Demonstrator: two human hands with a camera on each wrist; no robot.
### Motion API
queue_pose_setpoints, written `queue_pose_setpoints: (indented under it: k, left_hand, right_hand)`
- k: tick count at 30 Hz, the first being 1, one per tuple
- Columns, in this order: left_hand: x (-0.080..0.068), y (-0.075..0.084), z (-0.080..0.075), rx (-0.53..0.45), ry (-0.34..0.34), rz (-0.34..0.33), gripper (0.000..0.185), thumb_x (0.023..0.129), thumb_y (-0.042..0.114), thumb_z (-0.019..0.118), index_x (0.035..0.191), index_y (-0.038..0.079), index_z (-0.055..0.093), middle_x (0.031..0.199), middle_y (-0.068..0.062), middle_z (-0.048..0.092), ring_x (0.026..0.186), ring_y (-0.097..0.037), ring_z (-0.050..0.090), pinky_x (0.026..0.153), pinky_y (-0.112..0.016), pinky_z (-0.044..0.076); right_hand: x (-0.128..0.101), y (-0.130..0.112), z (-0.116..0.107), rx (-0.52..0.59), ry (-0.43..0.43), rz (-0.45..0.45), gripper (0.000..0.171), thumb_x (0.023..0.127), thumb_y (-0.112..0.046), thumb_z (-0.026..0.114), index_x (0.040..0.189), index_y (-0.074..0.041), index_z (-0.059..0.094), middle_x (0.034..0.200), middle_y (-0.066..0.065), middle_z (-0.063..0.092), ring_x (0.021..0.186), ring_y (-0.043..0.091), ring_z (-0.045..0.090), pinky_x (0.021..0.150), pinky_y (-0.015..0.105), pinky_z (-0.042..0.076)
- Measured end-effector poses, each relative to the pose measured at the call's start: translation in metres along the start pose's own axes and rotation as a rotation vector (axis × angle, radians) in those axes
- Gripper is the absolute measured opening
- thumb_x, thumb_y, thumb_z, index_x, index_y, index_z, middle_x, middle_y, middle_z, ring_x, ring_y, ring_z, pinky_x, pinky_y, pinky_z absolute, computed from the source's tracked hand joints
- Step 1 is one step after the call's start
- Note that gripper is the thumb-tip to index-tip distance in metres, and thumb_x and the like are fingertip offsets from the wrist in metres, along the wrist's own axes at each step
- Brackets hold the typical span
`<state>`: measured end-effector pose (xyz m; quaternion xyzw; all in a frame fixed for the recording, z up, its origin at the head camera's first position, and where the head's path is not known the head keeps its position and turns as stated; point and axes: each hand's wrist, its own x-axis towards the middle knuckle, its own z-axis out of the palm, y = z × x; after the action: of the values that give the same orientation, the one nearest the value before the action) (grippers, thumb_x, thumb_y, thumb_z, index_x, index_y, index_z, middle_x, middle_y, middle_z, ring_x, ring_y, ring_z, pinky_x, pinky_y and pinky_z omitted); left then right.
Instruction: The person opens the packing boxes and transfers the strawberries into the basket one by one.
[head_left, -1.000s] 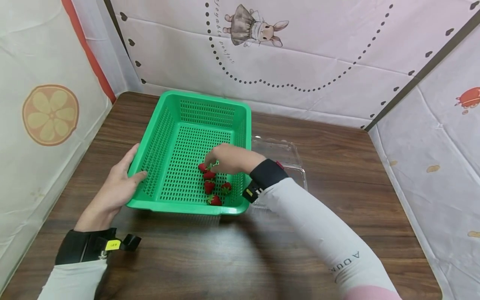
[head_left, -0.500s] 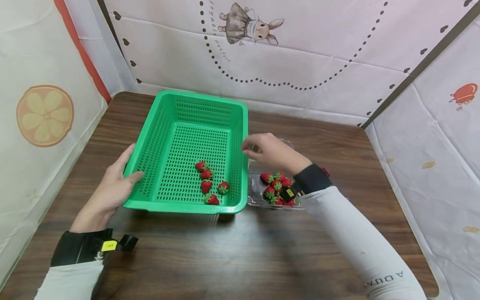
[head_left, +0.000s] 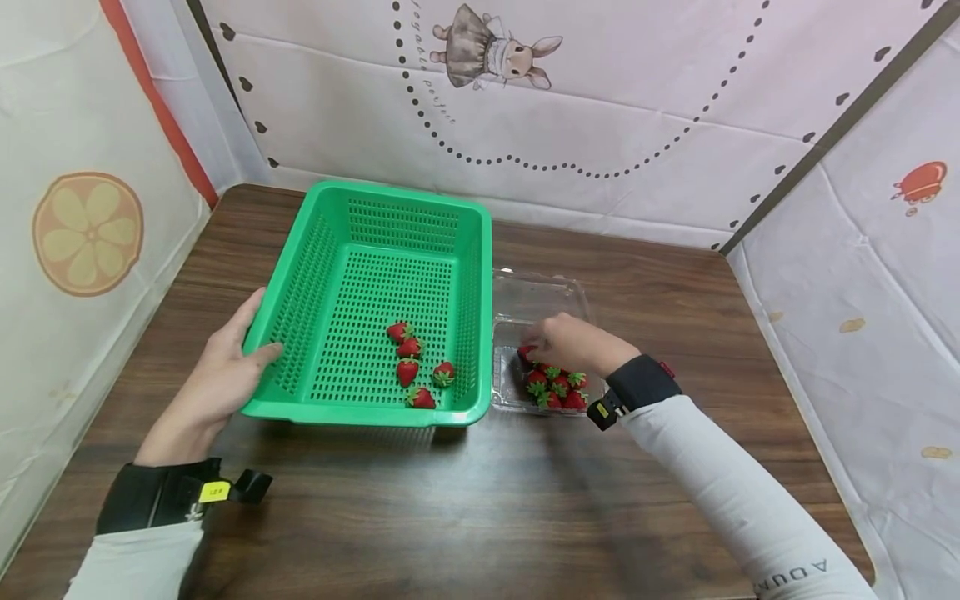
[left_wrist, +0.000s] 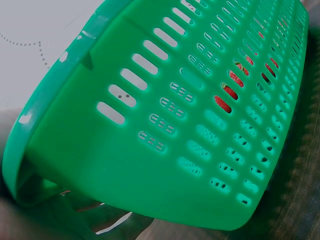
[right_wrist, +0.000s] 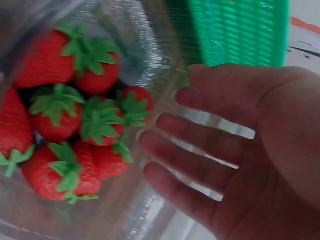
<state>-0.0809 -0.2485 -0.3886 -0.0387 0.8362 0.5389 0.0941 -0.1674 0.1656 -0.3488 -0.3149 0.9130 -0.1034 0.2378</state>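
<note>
On the wood-grain table (head_left: 465,500), the left hand (head_left: 217,379) gripped the near-left rim of the perforated green plastic basket (head_left: 330,250). The right hand (head_left: 570,342), fingers relaxed and spread, hovered over glossy strawberries (head_left: 555,387) in the clear ribbed punnet (head_left: 536,292) beside it.

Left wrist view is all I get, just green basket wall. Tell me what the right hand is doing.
Observer: The right hand is open over the strawberries in a clear box right of the basket.
Operator: Report whether it holds a berry.
Observer: Not by the right wrist view: the fingers are spread and bare beside the berries.
Operator: Count the basket's berries.
Observer: Five lie on its floor, near the front right corner.
</note>
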Motion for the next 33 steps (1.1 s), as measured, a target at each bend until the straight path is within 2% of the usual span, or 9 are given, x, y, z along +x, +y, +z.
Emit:
queue_pose_setpoints:
  k: [4, 7, 11, 15, 18, 22, 26, 33]
  left_hand:
    - [0.0, -0.001, -0.001, 0.005, 0.004, 0.006, 0.069, 0.104, 0.019, 0.035, 0.153, 0.039, -0.009, 0.16, -0.021, 0.014, 0.136, -0.043, 0.033, 0.082, -0.033, 0.046]
    - [0.0, -0.001, -0.001, 0.002, 0.008, 0.014, 0.068, 0.104, 0.018, 0.035, 0.153, 0.038, -0.008, 0.159, -0.022, 0.016, 0.135, -0.043, 0.034, 0.08, -0.03, 0.047]
    - [-0.001, -0.001, -0.001, -0.009, 0.012, 0.025, 0.068, 0.104, 0.017, 0.035, 0.154, 0.036, -0.007, 0.159, -0.023, 0.018, 0.133, -0.043, 0.036, 0.076, -0.024, 0.047]
    - [-0.001, -0.002, 0.0, -0.007, 0.009, 0.023, 0.069, 0.104, 0.017, 0.035, 0.153, 0.038, -0.008, 0.16, -0.022, 0.015, 0.134, -0.043, 0.035, 0.077, -0.024, 0.046]
    - [-0.001, -0.003, 0.001, -0.008, 0.008, 0.02, 0.069, 0.104, 0.017, 0.035, 0.152, 0.04, -0.008, 0.16, -0.022, 0.015, 0.134, -0.043, 0.035, 0.077, -0.024, 0.047]
    - [0.0, -0.003, 0.001, -0.01, 0.008, 0.012, 0.069, 0.104, 0.017, 0.035, 0.153, 0.04, -0.008, 0.16, -0.021, 0.016, 0.135, -0.043, 0.035, 0.078, -0.027, 0.047]
    - [0.001, -0.002, 0.001, -0.007, 0.005, 0.004, 0.069, 0.104, 0.018, 0.035, 0.153, 0.039, -0.008, 0.16, -0.02, 0.015, 0.136, -0.042, 0.034, 0.083, -0.033, 0.046]
    - [0.001, -0.003, 0.001, -0.02, 0.017, 0.017, 0.069, 0.104, 0.016, 0.035, 0.154, 0.038, -0.007, 0.16, -0.021, 0.016, 0.134, -0.043, 0.035, 0.076, -0.024, 0.048]
  right_hand:
    - [0.002, 0.002, 0.008, -0.059, -0.05, 0.029, 0.024, 0.096, -0.016, 0.059, 0.117, -0.007, 0.068, 0.098, 0.009, 0.071, 0.066, 0.009, 0.059, 0.069, 0.029, 0.047]
    - [0.004, 0.001, 0.012, -0.076, -0.036, 0.035, 0.024, 0.095, -0.017, 0.062, 0.115, -0.008, 0.07, 0.103, 0.008, 0.072, 0.076, 0.012, 0.065, 0.072, 0.03, 0.05]
    - [0.006, -0.001, 0.016, -0.064, -0.067, 0.045, 0.023, 0.093, -0.016, 0.064, 0.113, -0.01, 0.072, 0.111, 0.008, 0.071, 0.094, 0.017, 0.067, 0.081, 0.033, 0.053]
    - [0.008, -0.003, 0.022, -0.092, -0.096, 0.053, 0.025, 0.09, -0.013, 0.067, 0.115, -0.009, 0.071, 0.112, 0.008, 0.07, 0.099, 0.02, 0.067, 0.084, 0.035, 0.053]
    - [0.01, -0.005, 0.025, -0.103, -0.092, 0.08, 0.025, 0.089, -0.011, 0.069, 0.113, -0.009, 0.071, 0.108, 0.009, 0.069, 0.094, 0.02, 0.066, 0.08, 0.034, 0.054]
    - [0.014, -0.008, 0.027, -0.093, -0.075, 0.12, 0.018, 0.087, -0.011, 0.071, 0.105, -0.007, 0.07, 0.099, 0.007, 0.067, 0.086, 0.019, 0.062, 0.073, 0.032, 0.051]
    - [0.016, -0.01, 0.029, -0.083, -0.056, 0.134, 0.015, 0.085, -0.015, 0.073, 0.098, -0.008, 0.067, 0.093, 0.006, 0.064, 0.089, 0.02, 0.057, 0.074, 0.033, 0.048]
    - [0.015, -0.011, 0.024, 0.006, -0.015, 0.034, 0.014, 0.088, -0.01, 0.069, 0.101, -0.008, 0.065, 0.088, 0.003, 0.065, 0.07, 0.012, 0.059, 0.066, 0.027, 0.048]
